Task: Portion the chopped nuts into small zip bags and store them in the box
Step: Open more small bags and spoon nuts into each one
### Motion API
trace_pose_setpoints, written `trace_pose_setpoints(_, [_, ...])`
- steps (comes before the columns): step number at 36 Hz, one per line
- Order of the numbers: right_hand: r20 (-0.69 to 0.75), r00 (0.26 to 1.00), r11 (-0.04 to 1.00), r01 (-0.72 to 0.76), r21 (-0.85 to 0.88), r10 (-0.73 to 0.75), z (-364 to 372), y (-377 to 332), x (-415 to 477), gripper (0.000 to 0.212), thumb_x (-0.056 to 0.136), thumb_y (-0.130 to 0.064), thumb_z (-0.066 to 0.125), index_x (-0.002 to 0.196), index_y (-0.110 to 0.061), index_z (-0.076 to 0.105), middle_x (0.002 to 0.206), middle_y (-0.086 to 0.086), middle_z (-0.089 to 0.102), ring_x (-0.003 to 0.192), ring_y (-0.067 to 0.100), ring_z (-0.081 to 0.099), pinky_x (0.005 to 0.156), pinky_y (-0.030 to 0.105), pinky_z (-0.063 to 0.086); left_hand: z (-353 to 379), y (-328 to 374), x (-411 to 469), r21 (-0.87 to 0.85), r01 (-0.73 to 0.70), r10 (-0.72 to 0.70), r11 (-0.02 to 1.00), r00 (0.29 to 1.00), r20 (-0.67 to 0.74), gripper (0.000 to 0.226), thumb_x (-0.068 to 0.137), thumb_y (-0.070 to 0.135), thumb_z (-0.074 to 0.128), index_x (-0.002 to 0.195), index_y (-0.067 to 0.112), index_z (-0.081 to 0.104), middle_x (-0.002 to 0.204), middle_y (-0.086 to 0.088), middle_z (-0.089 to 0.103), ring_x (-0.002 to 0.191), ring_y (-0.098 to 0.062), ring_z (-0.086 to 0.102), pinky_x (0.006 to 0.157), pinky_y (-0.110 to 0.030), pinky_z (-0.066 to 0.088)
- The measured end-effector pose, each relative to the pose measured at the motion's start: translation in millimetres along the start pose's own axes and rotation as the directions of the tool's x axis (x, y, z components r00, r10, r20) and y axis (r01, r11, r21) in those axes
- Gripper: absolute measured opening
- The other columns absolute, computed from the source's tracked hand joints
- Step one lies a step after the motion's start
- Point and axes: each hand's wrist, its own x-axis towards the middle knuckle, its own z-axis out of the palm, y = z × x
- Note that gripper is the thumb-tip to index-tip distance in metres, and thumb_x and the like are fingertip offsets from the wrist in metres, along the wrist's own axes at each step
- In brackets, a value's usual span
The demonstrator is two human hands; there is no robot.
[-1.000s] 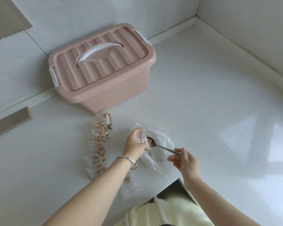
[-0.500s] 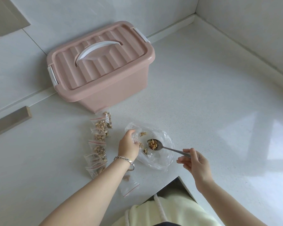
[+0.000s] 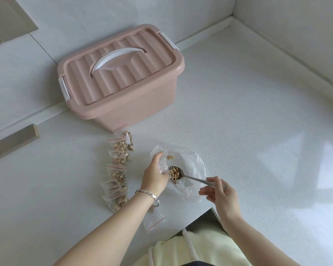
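My left hand (image 3: 154, 176) grips a small clear zip bag (image 3: 164, 167) with some nuts in it, held over a larger crumpled clear plastic bag (image 3: 195, 166) on the counter. My right hand (image 3: 220, 195) pinches the handle of a metal spoon (image 3: 192, 178). The spoon's bowl is heaped with chopped nuts (image 3: 174, 172) and sits at the small bag's mouth, right beside my left fingers. Several filled small zip bags (image 3: 117, 170) lie in a row to the left. The pink storage box (image 3: 123, 96) stands behind them with its lid shut.
An empty zip bag with a red strip (image 3: 155, 220) lies near the counter's front edge, under my left forearm. The white counter (image 3: 257, 131) meets tiled walls at the back and right. A wooden strip (image 3: 12, 140) lies at the far left.
The spoon left the small bag, scooped nuts from the large bag, and has come back loaded to the small bag's mouth. My left hand stayed almost still.
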Motion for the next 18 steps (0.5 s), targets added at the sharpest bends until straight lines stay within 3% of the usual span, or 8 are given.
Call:
trace_pose_setpoints(3, [-0.014,0.999,0.999,-0.030,0.033,0.030,-2.1,-0.1,-1.1,0.031,0.099,-0.025,0.037,0.091,-0.011,0.062,0.066,0.008,0.070,0.064,0.016,0.068,0.064,0.026,0.047,-3.4,0.0,-2.8,0.022,-0.017,0.015,1.000,0.998,0.058,0.059,0.085,0.012,0.060,0.136,0.027,0.034,0.098,-0.003,0.057,0.066,-0.016,0.051,0.051,-0.022,0.041])
trace_pose_setpoints(6, [-0.020,0.996,0.993,-0.085,0.078,0.087,-4.2,-0.9,-2.3,0.030,0.099,-0.025,0.037,0.091,-0.012,0.062,0.064,0.006,0.070,0.068,0.019,0.068,0.067,0.027,0.047,-5.6,0.6,-6.7,-0.016,-0.022,0.024,1.000,0.993,0.114,0.075,0.081,0.016,0.069,0.141,0.028,0.026,0.133,-0.003,0.048,0.106,-0.017,0.051,0.070,-0.015,0.039])
trace_pose_setpoints(8, [-0.018,0.993,0.989,-0.111,0.097,0.113,-5.4,-1.0,-3.3,0.030,0.099,-0.025,0.037,0.091,-0.011,0.062,0.064,0.006,0.069,0.071,0.020,0.068,0.067,0.027,0.047,-5.8,0.2,-8.6,-0.040,-0.017,0.022,0.999,0.993,0.119,0.082,0.079,0.014,0.071,0.142,0.029,0.022,0.140,0.000,0.041,0.118,-0.015,0.046,0.081,-0.015,0.035])
trace_pose_setpoints(10, [-0.016,0.993,0.988,-0.116,0.099,0.118,-6.9,-0.9,-4.4,0.030,0.099,-0.026,0.037,0.092,-0.011,0.062,0.064,0.006,0.069,0.071,0.021,0.068,0.067,0.027,0.046,-4.7,-0.6,-9.9,-0.054,-0.009,0.014,0.999,0.994,0.105,0.081,0.079,0.010,0.070,0.142,0.029,0.022,0.131,0.003,0.046,0.104,-0.011,0.049,0.078,-0.017,0.039])
trace_pose_setpoints(12, [-0.017,0.994,0.990,-0.108,0.091,0.110,-8.4,-0.9,-5.4,0.030,0.099,-0.026,0.037,0.092,-0.011,0.062,0.064,0.006,0.069,0.070,0.020,0.067,0.067,0.028,0.046,-3.4,-2.8,-10.2,-0.065,-0.003,0.008,0.998,0.998,0.064,0.076,0.080,0.009,0.068,0.141,0.029,0.027,0.108,0.011,0.050,0.084,-0.012,0.052,0.069,-0.023,0.045])
trace_pose_setpoints(14, [-0.021,0.996,0.993,-0.087,0.074,0.089,-10.4,-1.6,-6.2,0.030,0.099,-0.026,0.037,0.091,-0.011,0.062,0.064,0.006,0.069,0.069,0.020,0.067,0.068,0.028,0.047,-2.8,-5.5,-10.0,-0.068,-0.007,0.008,0.998,1.000,0.013,0.068,0.082,0.007,0.065,0.137,0.029,0.033,0.089,0.008,0.054,0.062,-0.013,0.049,0.058,-0.026,0.045])
trace_pose_setpoints(16, [-0.022,0.998,0.997,-0.057,0.054,0.058,-11.9,-2.4,-6.7,0.030,0.099,-0.025,0.036,0.091,-0.012,0.062,0.064,0.006,0.069,0.068,0.019,0.067,0.068,0.029,0.047,-3.3,-6.7,-9.9,-0.047,-0.026,0.025,0.999,0.999,-0.029,0.059,0.083,0.005,0.063,0.132,0.027,0.039,0.089,0.001,0.057,0.053,-0.008,0.043,0.051,-0.021,0.041])
trace_pose_setpoints(18, [-0.018,0.999,0.999,-0.028,0.032,0.028,-12.0,-3.3,-7.4,0.030,0.099,-0.025,0.036,0.090,-0.012,0.062,0.064,0.007,0.070,0.067,0.018,0.068,0.068,0.030,0.048,-4.7,-6.5,-10.0,-0.011,-0.048,0.047,0.999,0.997,-0.058,0.047,0.083,0.006,0.063,0.125,0.021,0.048,0.094,0.002,0.059,0.059,-0.008,0.048,0.052,-0.013,0.040])
